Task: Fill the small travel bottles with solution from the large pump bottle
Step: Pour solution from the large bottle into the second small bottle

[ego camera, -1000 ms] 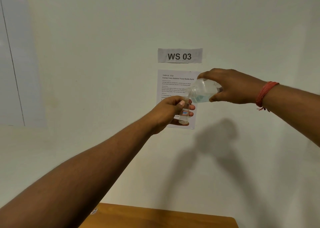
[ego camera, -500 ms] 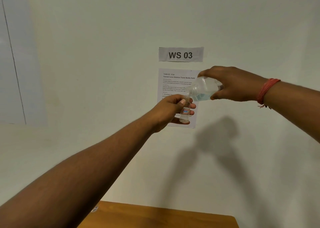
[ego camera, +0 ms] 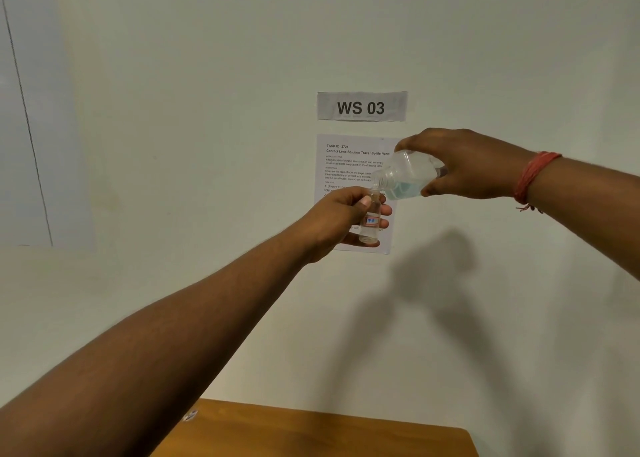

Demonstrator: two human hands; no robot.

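My left hand grips a small clear travel bottle upright in the air in front of the wall; it has a small red and blue label. My right hand holds the large clear bottle tipped over to the left, with no pump on it. Its open neck touches the mouth of the small bottle. Pale blue solution lies in the lower side of the large bottle. My fingers hide part of both bottles.
A wooden table shows at the bottom edge, well below my hands. On the white wall behind hang a "WS 03" label and a printed task sheet. A red thread band circles my right wrist.
Both hands and bottles have stayed almost in place, drifting slightly upward in view. The large bottle keeps its tilt against the small bottle's mouth.
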